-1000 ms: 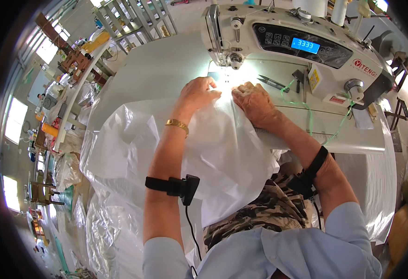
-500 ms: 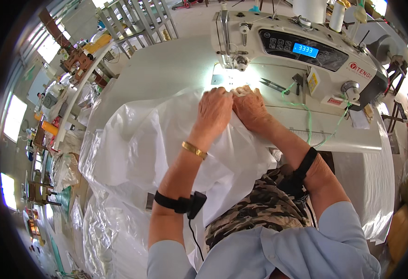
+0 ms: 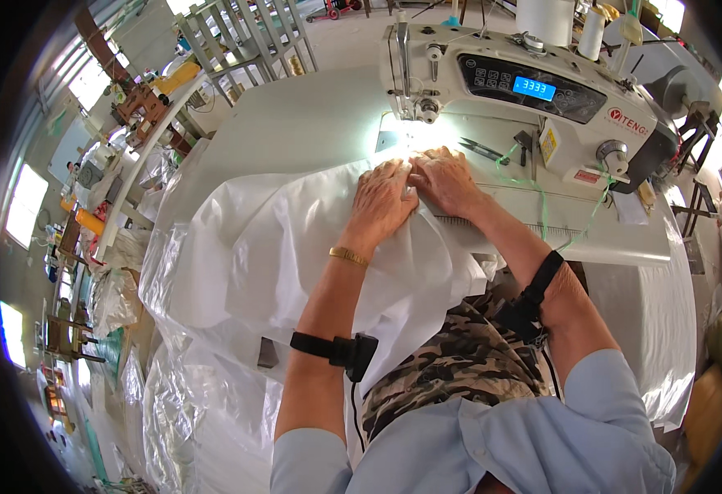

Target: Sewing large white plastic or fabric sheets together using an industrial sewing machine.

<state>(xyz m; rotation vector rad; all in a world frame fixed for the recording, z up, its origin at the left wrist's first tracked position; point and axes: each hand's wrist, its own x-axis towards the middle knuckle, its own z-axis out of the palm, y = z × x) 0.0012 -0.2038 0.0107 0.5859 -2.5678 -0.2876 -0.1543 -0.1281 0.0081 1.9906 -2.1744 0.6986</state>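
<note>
A large shiny white plastic sheet (image 3: 270, 239) covers the near left of the sewing table and drapes down over its front edge. Both hands work at its far edge, just short of the lit needle area of the white sewing machine (image 3: 509, 78). My left hand (image 3: 383, 196) lies on the sheet with its fingers bent forward, gripping a gathered fold. Beside it, my right hand (image 3: 445, 179) closes its fingers on the same edge of the sheet. The two hands nearly touch. Their fingertips are partly lost in the glare under the needle.
Dark thread snips (image 3: 484, 151) lie right of the needle. Green string (image 3: 544, 206) trails from the machine to the table's front. White thread spools (image 3: 593, 34) stand on top. A grey metal rack (image 3: 241, 41) and a cluttered side bench (image 3: 143, 156) stand to the left.
My left hand has flattened and turned a little, its forearm shifting right. My right hand has spread slightly over the edge. The sheet has moved only a little.
</note>
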